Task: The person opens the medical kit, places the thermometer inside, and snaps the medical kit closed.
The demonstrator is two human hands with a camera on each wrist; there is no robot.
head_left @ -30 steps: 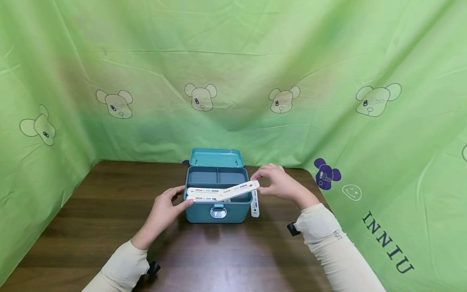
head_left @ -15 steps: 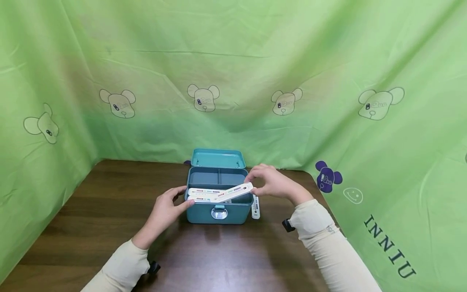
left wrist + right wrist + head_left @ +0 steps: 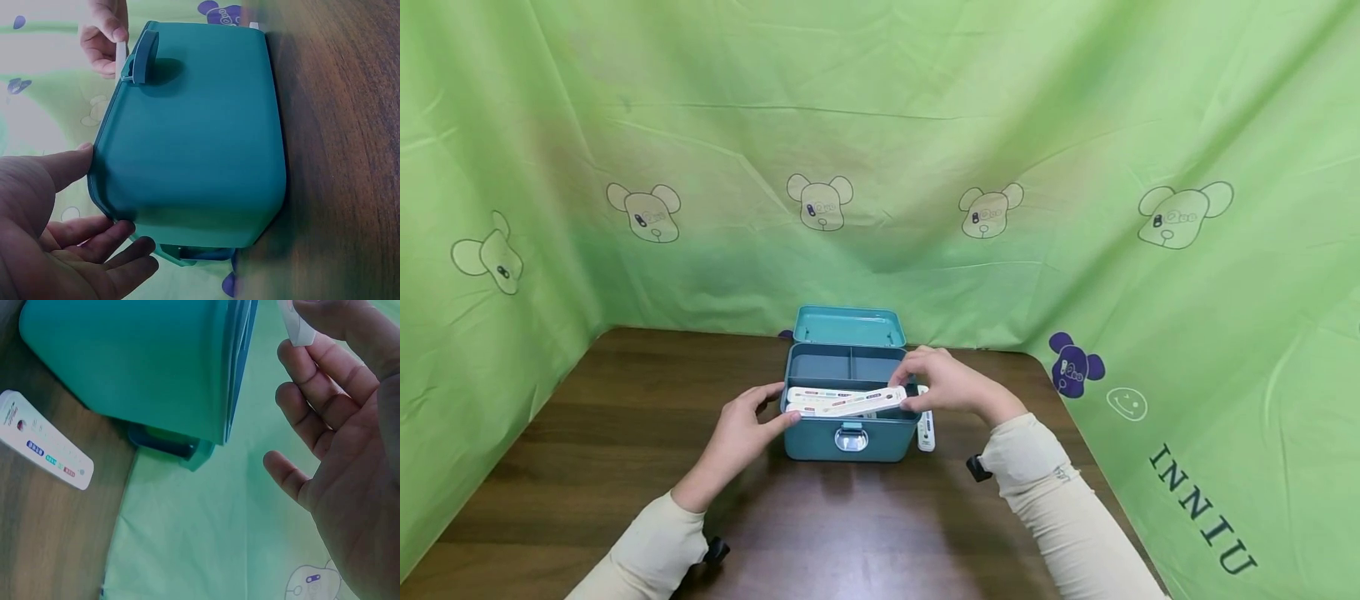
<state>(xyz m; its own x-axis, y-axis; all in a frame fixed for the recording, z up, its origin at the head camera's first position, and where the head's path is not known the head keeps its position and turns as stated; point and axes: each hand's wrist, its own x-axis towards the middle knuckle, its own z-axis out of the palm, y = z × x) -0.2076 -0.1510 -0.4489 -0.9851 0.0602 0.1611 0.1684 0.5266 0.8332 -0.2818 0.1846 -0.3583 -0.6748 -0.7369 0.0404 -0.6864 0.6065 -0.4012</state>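
A teal storage box (image 3: 812,443) stands on the table with its lid raised at the back. My left hand (image 3: 741,427) grips its front left corner; in the left wrist view the thumb meets the rim and the fingers lie along the side. Over the front compartment, my right hand (image 3: 951,385) pinches the right end of a slim white box (image 3: 867,403) with small coloured labels. Its left end sits lower, overlapping other slim white boxes (image 3: 805,393) in the compartment. Another slim white box (image 3: 47,442) lies on the table right of the storage box.
The open lid (image 3: 848,325) leans back behind the box. At the rear of the box is a divided tray (image 3: 820,363). A metal clasp (image 3: 851,439) sits on the front. Green cloth (image 3: 880,275) with bear prints surrounds the wooden table (image 3: 572,458).
My right hand has moved left and lower, bringing the slim white box down to a flatter angle over the compartment. The left hand keeps its place on the storage box.
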